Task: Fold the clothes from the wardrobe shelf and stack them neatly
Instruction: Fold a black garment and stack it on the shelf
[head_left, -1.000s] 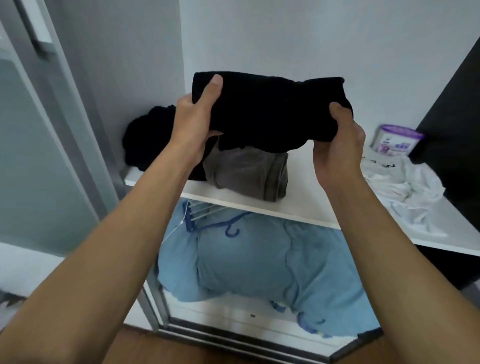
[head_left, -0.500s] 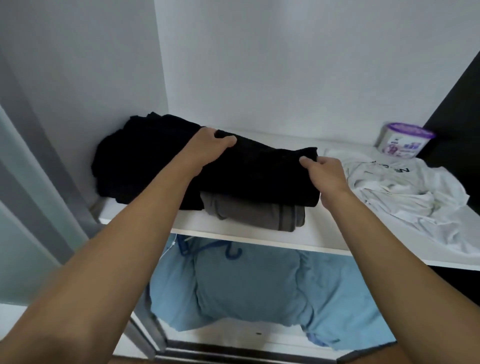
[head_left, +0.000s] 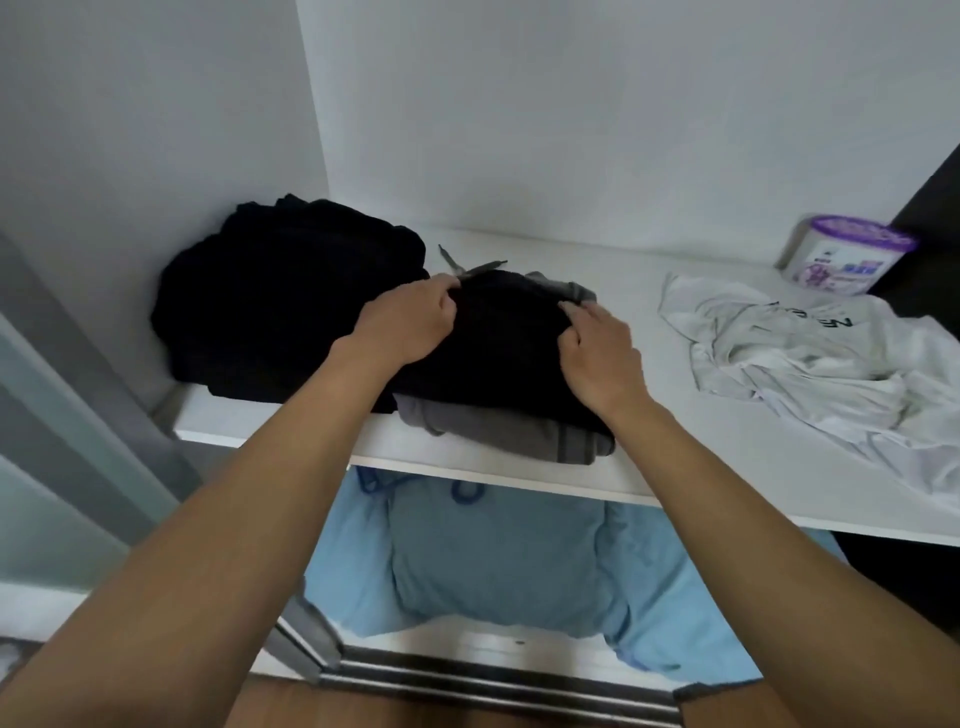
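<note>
At the upper right of my view a white tub (head_left: 844, 254) with a purple lid stands upright, just beside a dark panel (head_left: 930, 218). Low in the middle a pale blue quilt (head_left: 498, 566) lies bunched, with a blue hanger (head_left: 465, 493) at its top edge. Below it runs a metal door track (head_left: 493, 680), then brown floor (head_left: 415, 712). A frosted sliding door (head_left: 62, 441) fills the left edge.

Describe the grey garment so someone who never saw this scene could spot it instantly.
On the white wardrobe shelf, find the stack near the front edge where the left hand and right hand grip a black garment. The grey garment lies folded directly beneath, the only grey piece, between a black pile and a crumpled white shirt.
</note>
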